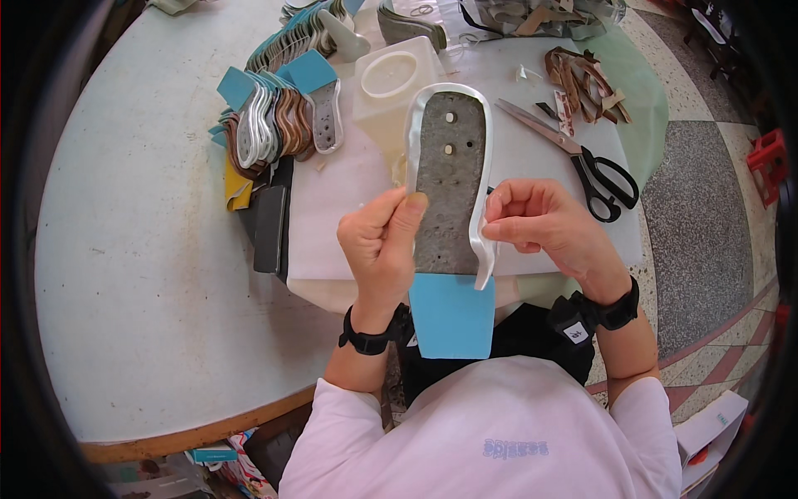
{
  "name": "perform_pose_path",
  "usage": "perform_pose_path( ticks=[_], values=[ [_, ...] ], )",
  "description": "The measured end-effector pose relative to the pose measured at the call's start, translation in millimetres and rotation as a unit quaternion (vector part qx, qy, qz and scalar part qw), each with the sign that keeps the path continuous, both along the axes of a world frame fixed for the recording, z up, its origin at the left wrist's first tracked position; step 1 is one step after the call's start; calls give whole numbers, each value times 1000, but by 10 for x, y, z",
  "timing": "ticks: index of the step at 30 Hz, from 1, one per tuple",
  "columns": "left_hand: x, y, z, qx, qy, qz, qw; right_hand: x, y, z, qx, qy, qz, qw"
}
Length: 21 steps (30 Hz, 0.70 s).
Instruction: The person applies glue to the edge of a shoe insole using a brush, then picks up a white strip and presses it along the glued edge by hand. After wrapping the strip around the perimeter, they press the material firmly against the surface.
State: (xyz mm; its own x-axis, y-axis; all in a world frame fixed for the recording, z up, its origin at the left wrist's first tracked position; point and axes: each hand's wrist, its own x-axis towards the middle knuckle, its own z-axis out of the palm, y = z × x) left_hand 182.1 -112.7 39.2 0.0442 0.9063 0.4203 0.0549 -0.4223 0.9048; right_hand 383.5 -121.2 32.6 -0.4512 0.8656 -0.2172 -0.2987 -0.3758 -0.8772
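Note:
A grey shoe insole (450,208) is held upright in front of me over the near table edge. Shiny white edging (413,137) runs round its rim, and a flat blue piece (453,316) extends from its lower end. My left hand (385,237) is closed on the insole's left edge, thumb on the grey face. With thumb and forefinger, my right hand (536,220) pinches the white edging strip at the right edge. The strip's loose tail (484,268) hangs below those fingers. Small holes and two pale studs mark the grey face.
Large black-handled scissors (594,166) lie open to the right, near brown scraps (582,83). Behind the insole stands a translucent plastic container (391,83). Rows of edged insoles (278,116) are stacked at left, beside a black box (270,224). A red stool (766,166) stands on the floor.

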Motion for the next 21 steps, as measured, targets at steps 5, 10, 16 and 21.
perform_pose_path(
  ticks=[5, 10, 16, 21],
  values=[
    [-12, 4, -18, -2, -11, 4, 1000, -64, -11, -41, 74, -6, -43, 996],
    [9, -21, -5, -13, -16, 8, 1000, -121, -40, -80, 167, -28, -79, 982],
    [33, -45, 11, -9, -21, 8, 1000, -139, -114, -48, 233, -120, -112, 958],
    [81, -55, -30, -3, -27, 18, 999, -187, -184, -60, 300, -140, -166, 929]
  ],
)
